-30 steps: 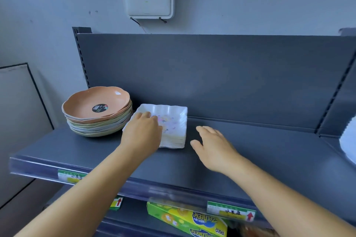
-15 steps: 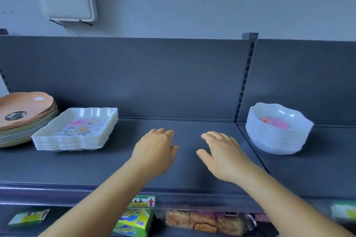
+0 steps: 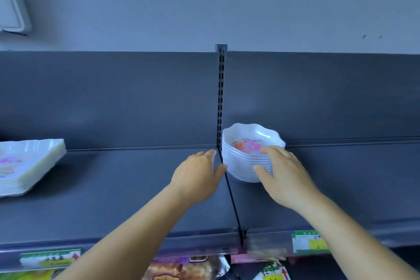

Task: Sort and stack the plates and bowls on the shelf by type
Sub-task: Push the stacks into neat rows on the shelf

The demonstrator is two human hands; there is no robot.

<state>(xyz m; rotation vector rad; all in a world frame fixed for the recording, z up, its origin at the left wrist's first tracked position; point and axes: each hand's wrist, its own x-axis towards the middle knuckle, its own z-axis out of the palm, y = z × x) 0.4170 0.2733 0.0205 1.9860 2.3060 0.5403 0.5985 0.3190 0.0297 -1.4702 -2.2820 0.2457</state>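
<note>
Both hands have travelled rightward along the shelf (image 3: pixel 113 188) since half a second ago, when they hovered over its bare middle; the head view has swung with them, so the white bowl stack (image 3: pixel 247 157) now sits near centre and the square plate stack (image 3: pixel 27 166) is cut off at the left edge.

From the head view, the right hand (image 3: pixel 284 175) rests against the near right side of the bowl stack, fingertips at the top rim and thumb on the lower wall, fingers only lightly bent; it looks like a grip just forming, not a full clasp. The left hand (image 3: pixel 197 177) is released, fingers relaxed, its thumb just beside the stack's left wall, though whether it touches I cannot tell. The bowls stand just right of the seam between the two shelf boards, close to the slotted upright (image 3: pixel 221 98).

As a judgement, the sorting appears mostly done: bowls are nested in one pile and square plates in another. What seems left is shifting or squaring this bowl pile; any dishes outside the frame cannot be judged.
</note>
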